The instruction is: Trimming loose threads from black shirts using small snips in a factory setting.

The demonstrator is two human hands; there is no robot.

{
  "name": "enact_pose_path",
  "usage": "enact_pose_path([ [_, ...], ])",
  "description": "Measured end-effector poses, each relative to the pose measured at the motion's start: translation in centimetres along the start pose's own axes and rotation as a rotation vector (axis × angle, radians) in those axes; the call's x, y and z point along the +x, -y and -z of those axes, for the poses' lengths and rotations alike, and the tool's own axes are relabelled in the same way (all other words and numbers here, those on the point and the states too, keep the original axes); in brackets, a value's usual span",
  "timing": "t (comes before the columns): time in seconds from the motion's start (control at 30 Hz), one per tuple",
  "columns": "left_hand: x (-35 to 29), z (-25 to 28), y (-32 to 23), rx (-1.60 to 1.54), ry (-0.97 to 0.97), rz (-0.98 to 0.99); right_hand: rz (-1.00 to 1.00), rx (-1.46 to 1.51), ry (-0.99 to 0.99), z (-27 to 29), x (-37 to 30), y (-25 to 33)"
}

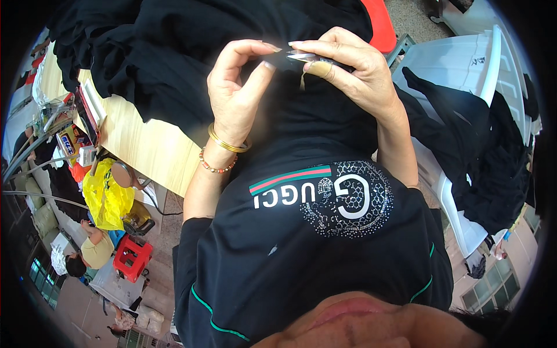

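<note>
Black fabric lies in a large heap over the table and spreads toward my body. My left hand, with a gold bangle and a beaded bracelet at the wrist, pinches an edge of the fabric between thumb and index finger. Close beside it, my right hand grips small thread snips, their pointed metal blades turned toward the left fingertips. A tan wrap covers the right thumb tip. Whether the blades touch the fabric, I cannot tell.
A pale wooden table extends to the left. At right stands a white plastic bin with black garments. A red seat is at the far side. Left are a yellow bag, a red stool and another person.
</note>
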State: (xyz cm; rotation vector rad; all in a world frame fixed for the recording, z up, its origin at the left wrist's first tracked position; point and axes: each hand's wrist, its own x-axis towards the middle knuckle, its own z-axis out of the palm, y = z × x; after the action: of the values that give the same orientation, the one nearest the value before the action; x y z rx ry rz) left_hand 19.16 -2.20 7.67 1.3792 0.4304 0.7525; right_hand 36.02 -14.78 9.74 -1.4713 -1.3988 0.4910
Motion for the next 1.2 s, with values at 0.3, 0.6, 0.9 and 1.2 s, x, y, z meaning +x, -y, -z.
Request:
enact_pose_path([
  [0.3, 0.0, 0.3, -0.1, -0.098, -0.003, 0.048, 0.012, -0.037, -0.089, 0.0, 0.1, -0.4],
  [0.6, 1.4, 3.0, -3.2, -0.456, 0.084, 0.098, -0.039, -0.245, -0.153, 0.3, -0.1, -1.2],
  [0.9, 1.4, 4.5, -3.4, 0.469, -0.036, 0.057, -0.05, 0.454, -0.019, 3.9, 1.4, 0.7],
  [1.2, 1.3, -1.2, -5.8, 0.805, 0.179, -0.547, -0.102, 0.406, -0.049, 3.5, 1.7, 2.5],
])
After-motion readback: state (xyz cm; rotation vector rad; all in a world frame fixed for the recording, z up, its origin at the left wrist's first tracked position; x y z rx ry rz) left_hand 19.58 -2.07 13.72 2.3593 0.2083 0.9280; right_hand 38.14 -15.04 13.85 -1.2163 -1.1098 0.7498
